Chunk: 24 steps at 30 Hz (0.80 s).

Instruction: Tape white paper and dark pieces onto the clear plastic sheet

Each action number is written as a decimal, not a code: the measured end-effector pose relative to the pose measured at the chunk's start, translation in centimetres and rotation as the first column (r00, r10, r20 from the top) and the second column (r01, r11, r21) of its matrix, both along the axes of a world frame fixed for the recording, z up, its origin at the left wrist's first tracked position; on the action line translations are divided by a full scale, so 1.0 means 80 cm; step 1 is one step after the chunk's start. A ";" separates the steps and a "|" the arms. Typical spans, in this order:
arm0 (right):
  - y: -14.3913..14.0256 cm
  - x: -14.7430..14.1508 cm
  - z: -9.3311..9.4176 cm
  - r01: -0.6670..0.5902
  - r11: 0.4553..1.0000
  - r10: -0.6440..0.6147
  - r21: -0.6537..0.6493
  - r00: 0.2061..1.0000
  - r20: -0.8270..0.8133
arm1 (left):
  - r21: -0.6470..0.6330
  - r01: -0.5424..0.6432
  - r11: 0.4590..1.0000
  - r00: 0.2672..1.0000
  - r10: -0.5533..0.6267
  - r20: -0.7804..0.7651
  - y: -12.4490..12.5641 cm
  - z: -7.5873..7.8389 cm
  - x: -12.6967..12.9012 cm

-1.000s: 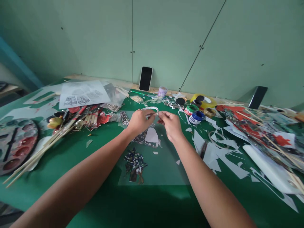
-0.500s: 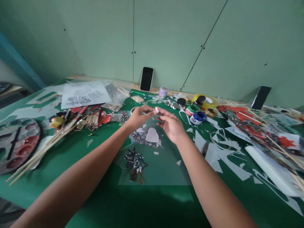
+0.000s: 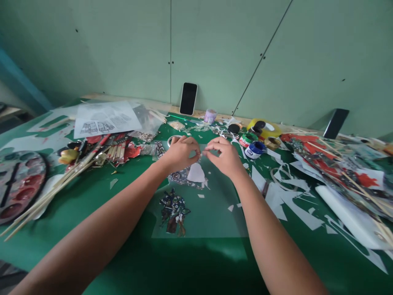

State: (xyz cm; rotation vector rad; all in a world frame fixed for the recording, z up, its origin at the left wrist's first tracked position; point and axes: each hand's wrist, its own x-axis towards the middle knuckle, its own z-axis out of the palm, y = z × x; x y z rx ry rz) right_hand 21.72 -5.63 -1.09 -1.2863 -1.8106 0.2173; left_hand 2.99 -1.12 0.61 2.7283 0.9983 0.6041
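Observation:
My left hand (image 3: 183, 153) and my right hand (image 3: 225, 157) meet fingertip to fingertip above a clear plastic sheet (image 3: 215, 221). Both are closed in a pinch, thumb against forefinger. Anything between the tips is too small to make out. Just below them a white paper cutout (image 3: 195, 173) with a rounded top lies on a patterned grey piece (image 3: 178, 177), partly covered by my left hand. Nearer to me on the sheet rests a dark painted cutout (image 3: 173, 211). A small white scrap (image 3: 200, 196) lies between these pieces.
Paint jars, green (image 3: 247, 139) and blue (image 3: 255, 150), stand beyond my right hand. Paper offcuts (image 3: 302, 205) cover the right side. Wooden sticks (image 3: 58, 190) and a paint palette (image 3: 23, 184) lie left. A phone (image 3: 188, 98) leans on the wall.
The small white piece seen between my fingertips no longer shows clearly. Both hands have come slightly lower, with fingers more curled. A small extra scrap shows beside my right forearm.

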 end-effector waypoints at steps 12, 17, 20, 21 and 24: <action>0.002 0.001 0.003 0.010 1.000 -0.011 0.029 1.000 0.010 | -0.186 -0.074 0.980 0.984 0.102 0.144 0.002 0.002 0.001; -0.012 0.000 -0.001 0.117 0.986 -0.136 -0.120 0.977 -0.162 | -0.073 0.076 0.994 0.995 -0.081 -0.064 -0.044 -0.009 -0.021; -0.047 -0.005 -0.008 0.164 0.970 -0.198 -0.179 0.961 -0.194 | 0.060 0.042 0.997 0.985 -0.031 -0.169 -0.099 -0.025 -0.035; -0.060 -0.008 -0.010 0.173 0.964 -0.214 -0.202 0.955 -0.205 | 0.090 0.016 0.996 0.983 0.001 -0.182 -0.119 -0.030 -0.038; -0.096 -0.022 -0.019 0.190 0.946 -0.256 -0.263 0.935 -0.244 | 0.142 -0.049 0.989 0.976 0.077 -0.204 -0.174 -0.039 -0.038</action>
